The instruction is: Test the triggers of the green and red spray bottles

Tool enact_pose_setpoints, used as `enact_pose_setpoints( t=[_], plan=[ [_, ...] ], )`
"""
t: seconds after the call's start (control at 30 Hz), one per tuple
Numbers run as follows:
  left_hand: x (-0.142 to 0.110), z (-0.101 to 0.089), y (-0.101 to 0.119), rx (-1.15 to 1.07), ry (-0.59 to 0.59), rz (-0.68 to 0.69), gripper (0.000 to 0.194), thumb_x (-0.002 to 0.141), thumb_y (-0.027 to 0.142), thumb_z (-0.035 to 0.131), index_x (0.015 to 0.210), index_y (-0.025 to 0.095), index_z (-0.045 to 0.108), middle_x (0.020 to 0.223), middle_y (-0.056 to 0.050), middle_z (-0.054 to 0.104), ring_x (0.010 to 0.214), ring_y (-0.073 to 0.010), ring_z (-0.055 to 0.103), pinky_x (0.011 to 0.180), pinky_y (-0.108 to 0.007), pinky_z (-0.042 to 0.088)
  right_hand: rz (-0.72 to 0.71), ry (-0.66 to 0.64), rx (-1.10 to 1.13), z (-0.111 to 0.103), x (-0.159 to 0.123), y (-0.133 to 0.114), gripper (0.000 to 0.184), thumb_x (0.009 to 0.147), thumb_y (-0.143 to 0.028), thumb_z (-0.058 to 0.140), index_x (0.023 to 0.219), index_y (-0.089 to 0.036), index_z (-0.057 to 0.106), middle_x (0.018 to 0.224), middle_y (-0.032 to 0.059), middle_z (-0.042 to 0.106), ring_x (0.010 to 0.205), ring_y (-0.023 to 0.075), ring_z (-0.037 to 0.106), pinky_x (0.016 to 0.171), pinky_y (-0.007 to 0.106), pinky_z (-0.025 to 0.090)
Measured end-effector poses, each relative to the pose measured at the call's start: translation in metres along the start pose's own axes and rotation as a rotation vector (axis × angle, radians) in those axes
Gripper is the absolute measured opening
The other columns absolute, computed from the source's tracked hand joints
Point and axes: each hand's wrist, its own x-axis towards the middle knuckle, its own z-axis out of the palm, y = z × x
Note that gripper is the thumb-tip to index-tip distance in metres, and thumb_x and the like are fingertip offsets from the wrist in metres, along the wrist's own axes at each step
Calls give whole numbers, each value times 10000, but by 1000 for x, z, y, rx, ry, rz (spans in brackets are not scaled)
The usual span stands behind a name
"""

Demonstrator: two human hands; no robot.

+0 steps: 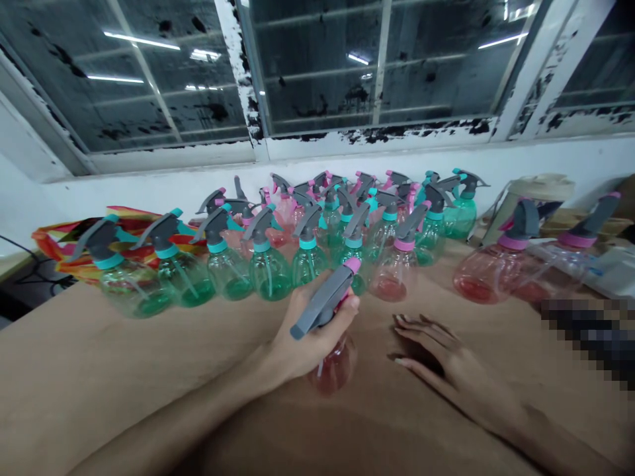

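My left hand [310, 334] is wrapped round the neck of a pink spray bottle [333, 370] with a grey trigger head and a pink nozzle tip. Some reddish liquid shows low in that bottle, and my fingers cover its collar. To its right, my right hand [441, 347] rests by the table top with fingers stretched out and nothing in them. Just beyond the hands stands a row of green spray bottles [270, 274] with teal collars. A pink-collared spray bottle [394, 274] ends this row on the right.
More green and pink spray bottles crowd behind, near the wall. Two pink-collared bottles [489, 274] stand at the right, before a pale bag or container [533, 192]. A bright orange patterned bag [79, 248] lies back left. The wooden table [198, 350] reaches towards a wall with windows.
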Motion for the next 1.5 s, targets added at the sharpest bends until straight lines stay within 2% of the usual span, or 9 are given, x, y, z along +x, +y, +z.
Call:
enact_pose_setpoints(
  t=[0.2,0.33,0.5,0.7,0.93,1.13,1.27,1.37,1.5],
  plan=[
    [1,-2,2,-71,3,31,72,802,259,527,851,207,534,603,55,474,509,-108,437,529,-237,403,18,-4,15,2,-3,4,452,847,-448,509,1246,-234,502,1270,43,564,1203,229,475,1037,479,358],
    [0,-2,1,-86,2,49,61,772,190,507,830,202,526,541,80,392,456,-95,368,482,-225,379,49,7,64,2,-4,5,453,837,-454,516,1243,-251,511,1279,35,558,1207,234,472,1034,483,359],
    [-1,-2,1,10,-7,15,48,764,188,485,801,201,512,583,62,439,497,-103,424,486,-221,395,91,-4,92,-2,-5,-1,445,835,-456,515,1247,-289,512,1335,11,505,1237,232,437,1030,459,373],
    [-1,-3,3,37,6,39,73,747,186,477,796,216,521,546,65,439,464,-109,428,481,-226,405,66,-27,10,3,-9,-3,578,827,-478,520,1351,-273,385,1409,29,410,1286,252,363,1035,488,355],
    [1,-5,2,-1,-29,93,83,816,219,493,864,199,557,779,3,600,643,-120,582,625,-234,475,2,-34,-43,6,-12,1,623,840,-454,514,1394,-264,301,1415,32,402,1294,229,352,1056,465,331],
    [1,-5,2,22,-49,60,129,848,271,465,743,198,483,613,44,480,513,-100,471,489,-221,403,49,-51,-2,3,-10,-2,601,845,-462,500,1384,-258,330,1405,28,416,1287,236,363,1050,473,338],
    [0,-6,2,29,-53,43,153,856,289,453,729,205,471,604,46,462,523,-108,463,496,-231,394,91,-52,51,1,-8,-3,555,855,-443,490,1368,-274,363,1387,17,442,1277,232,379,1048,453,348],
    [2,-6,2,-19,-25,68,70,820,257,482,818,204,527,649,37,514,532,-110,493,512,-230,413,114,-52,69,1,-8,-3,550,851,-451,492,1360,-280,376,1382,14,448,1273,238,386,1049,462,343],
    [4,-6,4,9,4,113,75,741,187,481,783,215,537,535,77,411,417,-97,393,454,-229,383,135,-58,61,0,-8,-3,544,847,-466,494,1348,-279,394,1372,6,462,1273,231,386,1058,460,331]
  ],
)
